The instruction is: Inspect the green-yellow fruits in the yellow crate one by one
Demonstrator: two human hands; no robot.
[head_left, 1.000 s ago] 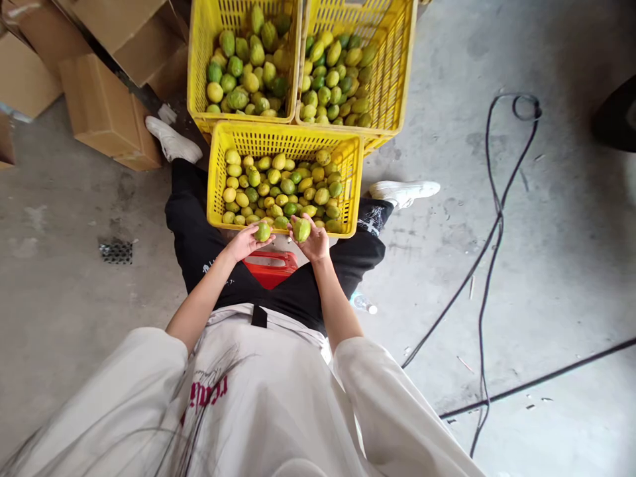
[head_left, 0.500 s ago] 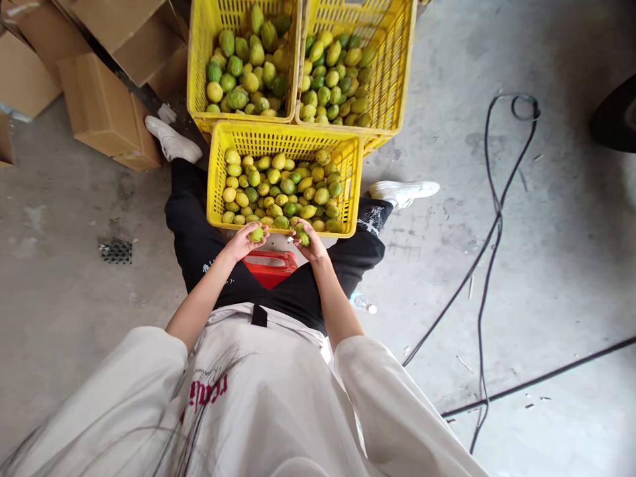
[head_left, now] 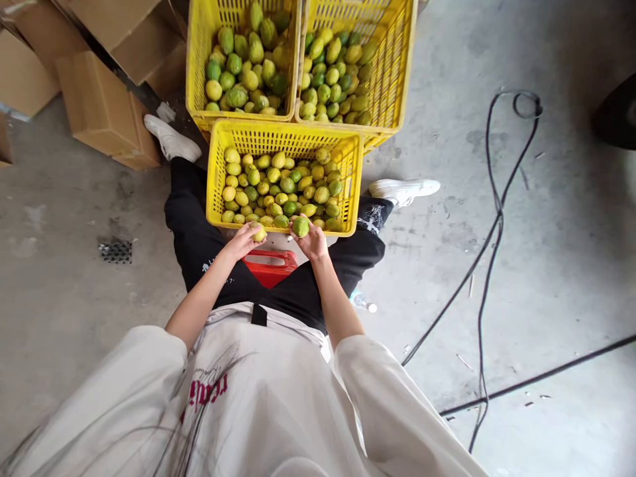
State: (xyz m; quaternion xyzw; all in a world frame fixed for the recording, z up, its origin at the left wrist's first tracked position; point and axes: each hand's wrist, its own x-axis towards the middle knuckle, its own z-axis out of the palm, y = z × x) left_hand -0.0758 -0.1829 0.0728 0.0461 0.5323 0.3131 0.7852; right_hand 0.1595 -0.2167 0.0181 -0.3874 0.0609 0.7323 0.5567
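My left hand point(head_left: 242, 241) is closed around a yellow-green lemon point(head_left: 259, 232), just short of the near rim of the yellow crate point(head_left: 283, 134). At that same rim, my right hand point(head_left: 314, 242) holds a greener lemon point(head_left: 301, 226) in its upturned palm, fingers curled about it. Many yellow and green lemons point(head_left: 287, 185) lie inside this near crate. Both hands are apart from each other, above the gap between my knees.
Two more yellow crates stand beyond, the left crate point(head_left: 195, 66) and the right crate point(head_left: 392, 59), both holding green-yellow lemons. Cardboard boxes point(head_left: 99, 106) are at far left. A red stool point(head_left: 271, 268) is under me. A bottle point(head_left: 362, 302) and black cable point(head_left: 491, 245) lie on the floor.
The lemons have turned in both hands, showing other sides. My right hand has opened its palm upward a little, so more of its lemon shows. The crates have stayed put.
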